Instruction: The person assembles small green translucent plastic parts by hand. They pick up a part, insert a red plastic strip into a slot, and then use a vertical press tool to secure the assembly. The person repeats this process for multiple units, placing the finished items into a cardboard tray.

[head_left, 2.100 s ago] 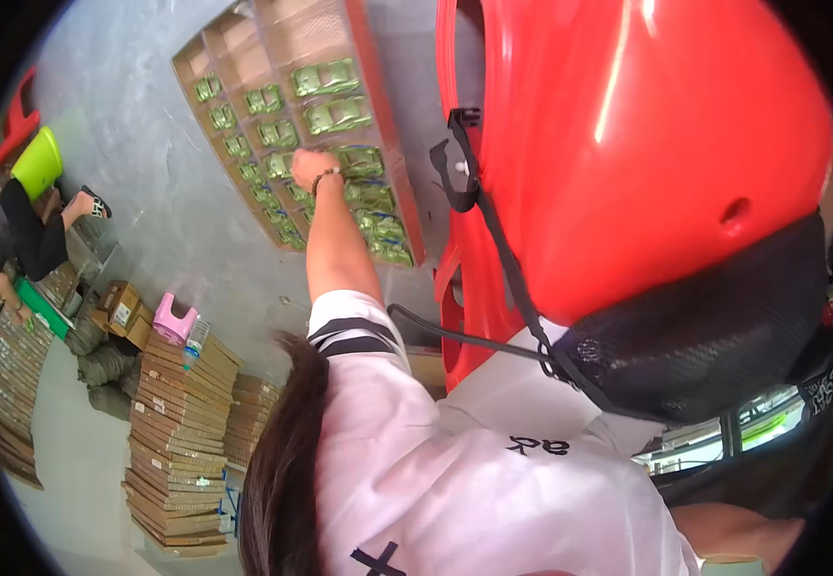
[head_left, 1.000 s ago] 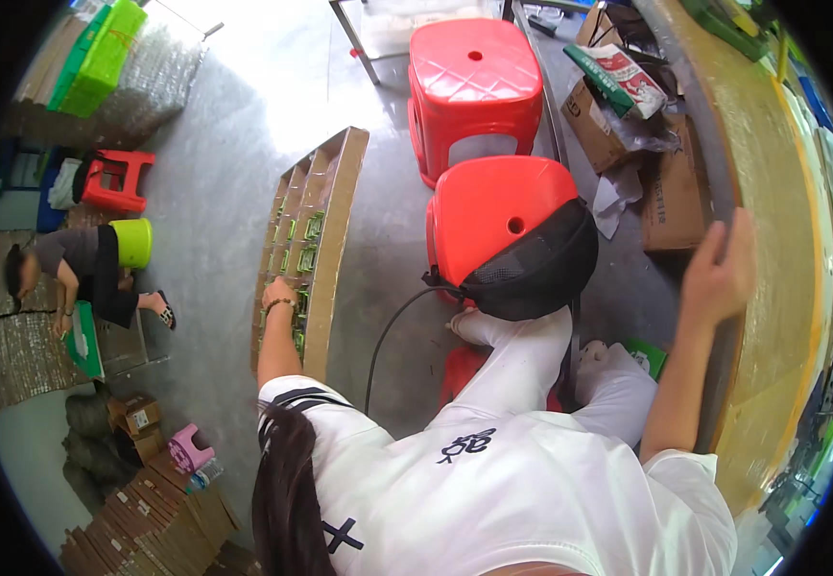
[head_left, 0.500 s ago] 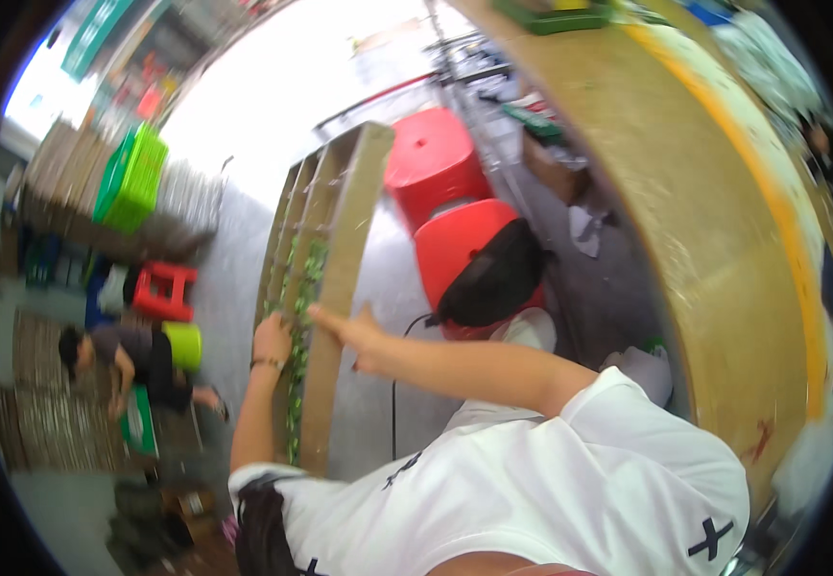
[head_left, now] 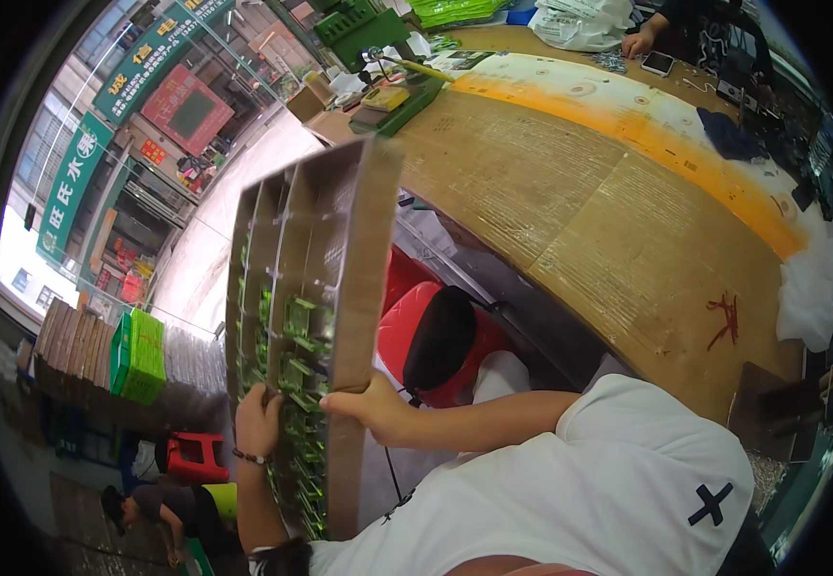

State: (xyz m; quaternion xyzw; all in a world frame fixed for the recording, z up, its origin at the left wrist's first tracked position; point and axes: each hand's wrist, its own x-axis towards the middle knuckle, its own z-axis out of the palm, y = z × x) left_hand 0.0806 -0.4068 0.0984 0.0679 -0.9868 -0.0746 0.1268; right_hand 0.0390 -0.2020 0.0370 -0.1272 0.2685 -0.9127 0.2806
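Observation:
A long brown cardboard box [head_left: 347, 298], split by thin dividers into compartments, stands tilted in front of me. Small green clear-looking parts [head_left: 303, 374] lie in its lower and middle compartments; their exact kind I cannot make out. My left hand [head_left: 259, 420] is closed on the box at its left part, beside the green parts, its fingertips partly hidden. On the right side wall my right hand [head_left: 370, 405] grips the edge, thumb over the rim and the other fingers mostly behind the wall.
To the right runs a long brown-topped table [head_left: 570, 202] with red strings [head_left: 724, 319] and a green tray [head_left: 397, 106]. Red stools [head_left: 412, 331], one bearing a black bag [head_left: 440, 338], stand under its edge. At left are a green crate [head_left: 138, 355] and a seated person [head_left: 172, 514].
The view has swung so that more of the table and the street shows. The box has come up and nearer the table's edge. My right hand's fingers have wrapped round its side wall.

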